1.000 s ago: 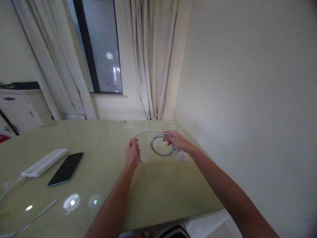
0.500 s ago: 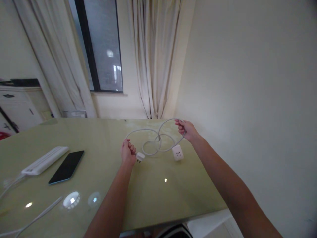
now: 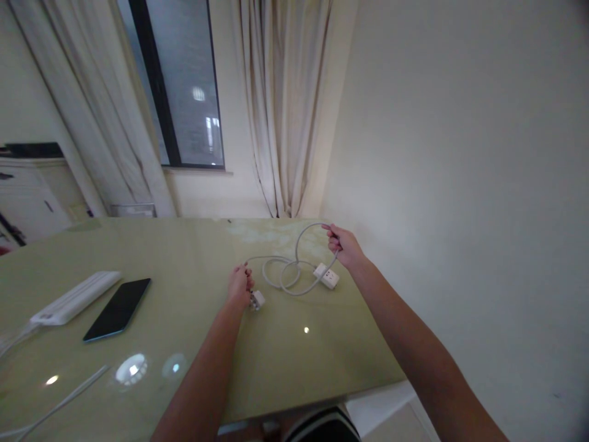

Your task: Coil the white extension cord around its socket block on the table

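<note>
A pale grey power cord (image 3: 298, 293) lies in loose overlapping loops on the table between my hands. My left hand (image 3: 240, 286) is closed on the cord near its plug end, and the white plug (image 3: 257, 300) with metal prongs sticks out on the right of that hand. Farther right, my right hand (image 3: 343, 243) pinches a loop of the cord a little above the tabletop. Just below it sits a white socket block (image 3: 327, 276) with dark outlet holes, tilted at an angle, with the cord crossing over it.
A greenish glossy table (image 3: 193, 245) spans the view. On the left lie a black phone (image 3: 118, 309), a long white power strip (image 3: 77, 298) and a white cable (image 3: 64, 402). A wall (image 3: 451, 184) rises on the right; curtains (image 3: 285, 110) hang behind.
The socket block has turned and tipped over onto its side. My left hand has drawn slightly nearer, and the cord's loops have shifted and tightened. The view has moved slightly.
</note>
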`<move>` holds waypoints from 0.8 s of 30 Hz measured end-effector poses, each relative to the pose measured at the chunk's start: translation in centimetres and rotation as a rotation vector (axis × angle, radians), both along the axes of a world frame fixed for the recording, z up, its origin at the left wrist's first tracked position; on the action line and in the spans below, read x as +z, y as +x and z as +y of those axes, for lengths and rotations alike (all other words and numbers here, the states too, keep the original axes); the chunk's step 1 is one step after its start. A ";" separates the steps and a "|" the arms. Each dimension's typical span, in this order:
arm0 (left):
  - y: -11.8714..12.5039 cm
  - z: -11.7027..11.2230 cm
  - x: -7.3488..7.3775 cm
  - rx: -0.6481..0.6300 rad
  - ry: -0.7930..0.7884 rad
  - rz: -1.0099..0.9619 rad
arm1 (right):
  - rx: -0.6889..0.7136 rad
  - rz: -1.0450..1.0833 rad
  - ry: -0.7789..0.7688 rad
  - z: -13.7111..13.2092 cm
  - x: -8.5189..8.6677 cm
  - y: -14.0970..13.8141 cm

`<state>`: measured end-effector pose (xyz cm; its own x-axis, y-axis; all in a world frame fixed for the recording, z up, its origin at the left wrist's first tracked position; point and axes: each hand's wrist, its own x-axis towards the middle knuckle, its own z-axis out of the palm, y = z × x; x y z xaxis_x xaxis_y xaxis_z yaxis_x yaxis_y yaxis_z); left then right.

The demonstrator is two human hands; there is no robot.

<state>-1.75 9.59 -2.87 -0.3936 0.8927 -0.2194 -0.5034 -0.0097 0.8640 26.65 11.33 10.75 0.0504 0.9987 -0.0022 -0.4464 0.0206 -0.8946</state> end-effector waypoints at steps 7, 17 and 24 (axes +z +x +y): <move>0.3 -1.1 0.1 -0.138 -0.027 0.199 | -0.382 0.137 0.056 -0.4 -6.4 -1.7; 2.3 -3.2 1.4 -0.603 0.126 -0.068 | -0.325 -0.033 0.282 -4.8 -10.6 -7.1; 1.3 -2.5 2.1 -0.283 0.155 -0.362 | -0.220 -0.122 0.369 -5.3 -10.3 -6.9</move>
<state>-0.48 7.12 -0.75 -0.0534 0.9867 -0.1535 -0.7728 0.0565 0.6321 19.77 6.01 0.50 0.2393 0.8971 0.3715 -0.2875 0.4309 -0.8554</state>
